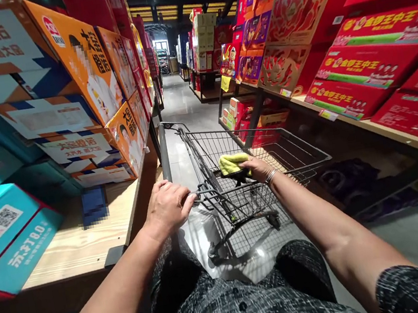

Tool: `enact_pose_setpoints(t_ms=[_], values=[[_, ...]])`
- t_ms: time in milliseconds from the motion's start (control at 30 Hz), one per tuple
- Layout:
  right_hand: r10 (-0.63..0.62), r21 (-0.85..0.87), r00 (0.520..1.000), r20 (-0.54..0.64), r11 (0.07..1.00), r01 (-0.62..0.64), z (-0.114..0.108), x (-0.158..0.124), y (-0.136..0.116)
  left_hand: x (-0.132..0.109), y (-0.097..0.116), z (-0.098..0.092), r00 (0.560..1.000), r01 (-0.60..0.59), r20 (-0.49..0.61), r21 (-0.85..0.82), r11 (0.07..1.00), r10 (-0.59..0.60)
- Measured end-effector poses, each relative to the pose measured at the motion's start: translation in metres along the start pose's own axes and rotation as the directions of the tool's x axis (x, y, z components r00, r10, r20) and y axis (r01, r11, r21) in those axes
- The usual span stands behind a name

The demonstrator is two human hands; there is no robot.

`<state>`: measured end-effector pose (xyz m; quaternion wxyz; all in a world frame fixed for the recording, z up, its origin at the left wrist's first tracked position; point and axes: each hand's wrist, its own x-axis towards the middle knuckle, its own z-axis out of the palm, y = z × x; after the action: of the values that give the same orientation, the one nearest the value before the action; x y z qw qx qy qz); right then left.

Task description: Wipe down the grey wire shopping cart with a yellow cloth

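Observation:
A dark wire shopping cart (220,197) stands turned sideways in the aisle in front of me. My left hand (169,204) is closed round its grey push handle (164,156), at the near end. In my right hand (258,168) is a bunched yellow-green cloth (231,164), gripped over the upper part of the cart near its handle side. The fingertips are partly hidden by the cloth. Something black shows just under the cloth; I cannot make out what it is. A bracelet circles my right wrist.
Orange and white drink cartons (72,56) and teal boxes (18,236) are stacked on a wooden shelf (88,246) at my left. Red boxes (374,65) fill the right-hand shelf. A dark bundle (351,178) lies beneath it. The tiled aisle (177,95) runs ahead between displays.

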<state>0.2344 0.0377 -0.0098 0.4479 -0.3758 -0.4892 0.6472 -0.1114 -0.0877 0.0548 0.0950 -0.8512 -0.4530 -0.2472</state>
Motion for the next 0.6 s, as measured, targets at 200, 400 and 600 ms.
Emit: enact_pose_setpoints(t_ms=[200, 400, 600], values=[[-0.2, -0.018, 0.979, -0.04, 0.98, 0.199, 0.042, -0.019, -0.011, 0.007, 0.015, -0.021, 0.965, 0.196, 0.179, -0.013, 0.981, -0.19], [-0.249, -0.071, 0.968, -0.022, 0.966, 0.247, 0.078, -0.016, -0.023, 0.076, 0.028, -0.037, 0.929, 0.35, 0.201, -0.2, 0.915, -0.311], [-0.245, -0.337, 0.964, 0.103, 0.903, 0.266, 0.08, -0.012, -0.05, 0.138, 0.032, -0.001, 0.877, 0.453, 0.357, -0.396, 0.799, -0.321]])
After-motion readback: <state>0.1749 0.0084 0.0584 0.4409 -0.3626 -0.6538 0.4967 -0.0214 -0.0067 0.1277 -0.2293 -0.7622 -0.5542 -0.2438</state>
